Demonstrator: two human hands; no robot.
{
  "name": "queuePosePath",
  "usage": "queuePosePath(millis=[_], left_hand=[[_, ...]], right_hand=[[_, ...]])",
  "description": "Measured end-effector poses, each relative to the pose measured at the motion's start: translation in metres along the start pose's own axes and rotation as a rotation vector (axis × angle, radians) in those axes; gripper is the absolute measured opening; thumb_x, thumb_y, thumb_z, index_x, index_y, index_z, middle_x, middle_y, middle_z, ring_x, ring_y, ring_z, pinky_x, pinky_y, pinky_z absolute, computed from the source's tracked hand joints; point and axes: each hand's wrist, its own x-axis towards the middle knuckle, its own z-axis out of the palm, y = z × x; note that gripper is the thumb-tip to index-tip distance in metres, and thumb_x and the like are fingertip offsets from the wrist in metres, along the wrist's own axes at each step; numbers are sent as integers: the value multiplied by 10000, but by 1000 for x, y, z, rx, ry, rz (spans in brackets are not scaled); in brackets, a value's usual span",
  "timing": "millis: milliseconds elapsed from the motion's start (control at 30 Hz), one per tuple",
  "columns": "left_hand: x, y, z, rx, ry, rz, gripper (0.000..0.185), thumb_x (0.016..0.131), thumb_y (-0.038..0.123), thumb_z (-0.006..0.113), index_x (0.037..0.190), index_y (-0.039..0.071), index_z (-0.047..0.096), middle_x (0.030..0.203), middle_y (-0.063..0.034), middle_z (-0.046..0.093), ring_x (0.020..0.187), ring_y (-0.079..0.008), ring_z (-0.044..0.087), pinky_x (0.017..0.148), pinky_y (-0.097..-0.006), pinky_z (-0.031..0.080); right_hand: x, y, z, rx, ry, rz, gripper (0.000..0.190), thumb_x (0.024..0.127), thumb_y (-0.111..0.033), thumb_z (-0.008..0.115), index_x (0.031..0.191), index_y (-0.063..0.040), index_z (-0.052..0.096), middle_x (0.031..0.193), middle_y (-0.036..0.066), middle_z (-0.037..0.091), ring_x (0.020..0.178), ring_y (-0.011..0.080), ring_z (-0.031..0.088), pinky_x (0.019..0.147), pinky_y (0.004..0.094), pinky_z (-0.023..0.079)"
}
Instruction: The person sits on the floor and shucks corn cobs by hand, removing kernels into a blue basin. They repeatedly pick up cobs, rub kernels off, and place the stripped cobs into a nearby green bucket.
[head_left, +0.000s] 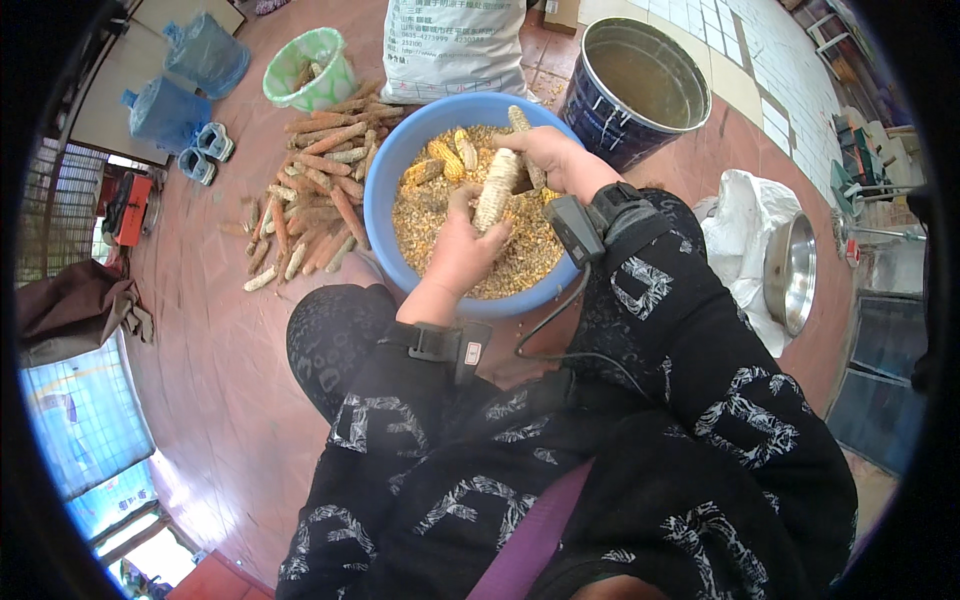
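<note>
A blue plastic basin (380, 202) stands before me, holding loose corn kernels (517, 251). Over it, my left hand (470, 240) grips the lower part of a pale, mostly bare corn cob (496, 191). My right hand (551, 154) is closed on a second, greyish cob (518, 120), which slants behind its fingers and sticks out above them; the fingertips are close to the top of the pale cob. Several ears with yellow kernels (448, 160) lie on the loose kernels at the basin's far left side.
Left of the basin, bare cobs (322, 187) are heaped on the floor near a green-and-white basket (341, 79). A white woven sack (457, 60) and a dark bucket (600, 112) stand behind the basin. At right are a white bag (739, 240) and a steel bowl (791, 274).
</note>
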Motion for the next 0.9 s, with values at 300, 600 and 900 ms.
queuePosePath(millis=[300,600,900], left_hand=[[10,-3,-9,-1013,-176,-488,271,950,263,493,1056,15,508,784,-60,547,589,-160,577,417,-279,483],[8,8,7,-742,-128,-463,233,954,275,493,982,44,484,705,-41,497,526,-132,489,404,-281,418],[11,1,-12,-1554,-455,-600,312,982,348,385,1051,47,430,701,-26,437,502,-105,403,406,-252,337]], right_hand=[[-8,-1,8,160,-76,-185,434,871,-394,620,954,31,596,888,135,615,773,247,605,698,383,516],[6,18,27,-442,337,-580,481,762,-350,683,1021,52,627,923,238,654,892,341,642,795,389,488],[8,16,17,-122,230,-470,421,808,-339,674,982,42,634,871,124,666,746,231,625,686,342,488]])
